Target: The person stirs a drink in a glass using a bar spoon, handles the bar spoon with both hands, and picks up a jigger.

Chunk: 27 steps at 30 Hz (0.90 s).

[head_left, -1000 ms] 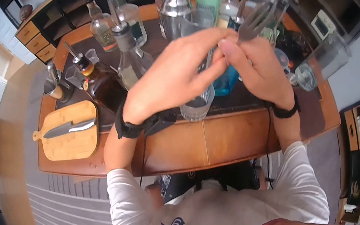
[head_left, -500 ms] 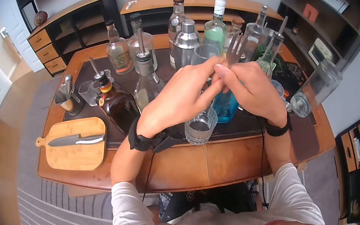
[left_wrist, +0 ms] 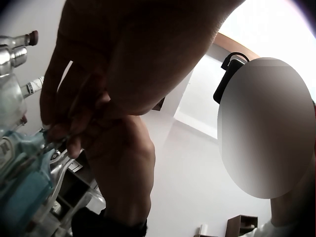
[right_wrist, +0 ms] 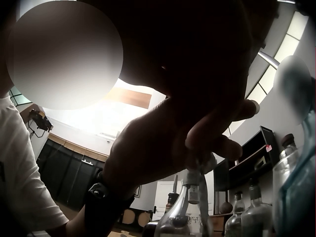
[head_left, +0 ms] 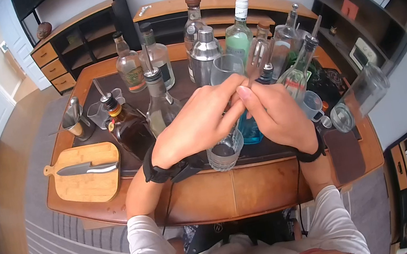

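My left hand [head_left: 202, 119] and right hand [head_left: 279, 111] meet at the fingertips above the desk. Between them they pinch a metal fork [head_left: 258, 60], its tines pointing up and away from me; the part inside the fingers is hidden. Below the hands stands a cut-glass tumbler [head_left: 226, 155], partly covered by the left hand. Just behind the right hand is a blue bottle [head_left: 253, 134]. A clear glass [head_left: 227, 66] and a steel shaker [head_left: 205, 53] stand beyond the fingers.
At left, a knife [head_left: 86, 169] lies on a wooden board [head_left: 87, 192], near a metal cup [head_left: 81, 128] of tools. A brown bottle [head_left: 131, 131] and a clear bottle [head_left: 158, 94] bear pourers. More bottles line the back. At right lies a large clear glass bottle [head_left: 361, 96].
The head view has tilted, then shifted slightly. Both hands keep their fingertips together, and the fork has turned from showing its tines broadly to a narrower view.
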Each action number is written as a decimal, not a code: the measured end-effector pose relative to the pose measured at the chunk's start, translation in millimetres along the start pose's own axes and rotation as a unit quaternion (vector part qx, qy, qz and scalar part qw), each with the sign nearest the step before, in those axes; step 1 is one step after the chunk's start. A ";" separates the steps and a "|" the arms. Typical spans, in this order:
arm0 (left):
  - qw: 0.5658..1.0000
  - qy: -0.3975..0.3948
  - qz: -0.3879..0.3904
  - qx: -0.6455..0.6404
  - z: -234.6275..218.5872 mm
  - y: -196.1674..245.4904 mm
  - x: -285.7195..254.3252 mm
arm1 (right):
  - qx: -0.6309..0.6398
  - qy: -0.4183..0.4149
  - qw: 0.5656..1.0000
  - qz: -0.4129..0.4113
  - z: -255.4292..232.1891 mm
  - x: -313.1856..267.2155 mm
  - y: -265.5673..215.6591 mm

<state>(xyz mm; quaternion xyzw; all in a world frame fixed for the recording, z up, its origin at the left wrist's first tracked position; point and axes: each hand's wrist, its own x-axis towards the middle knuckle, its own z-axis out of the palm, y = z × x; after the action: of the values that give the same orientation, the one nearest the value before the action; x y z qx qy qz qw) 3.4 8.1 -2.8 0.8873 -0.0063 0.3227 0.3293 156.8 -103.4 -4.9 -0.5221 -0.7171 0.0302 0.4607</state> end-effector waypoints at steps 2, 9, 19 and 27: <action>1.000 -0.009 -0.015 0.003 -2.6 0.1 0.0 | -0.007 0.008 1.000 -0.005 3.8 0.3 0.7; 1.000 0.003 -0.005 0.009 0.2 -3.2 0.3 | -0.027 0.031 0.999 -0.018 8.8 -0.5 -0.3; 0.999 -0.004 -0.010 0.033 -3.0 2.8 -1.4 | -0.021 0.044 0.997 -0.054 12.3 -3.4 4.7; 0.998 -0.012 -0.035 0.050 -5.9 0.9 -5.6 | 0.046 0.017 0.997 -0.056 12.0 -3.2 2.6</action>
<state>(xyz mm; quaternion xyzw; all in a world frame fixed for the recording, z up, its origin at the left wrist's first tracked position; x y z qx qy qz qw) -4.6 9.8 -2.2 0.9060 0.0367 0.3006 0.2956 150.5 -99.5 -15.1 -0.4599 -0.7352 0.0283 0.4973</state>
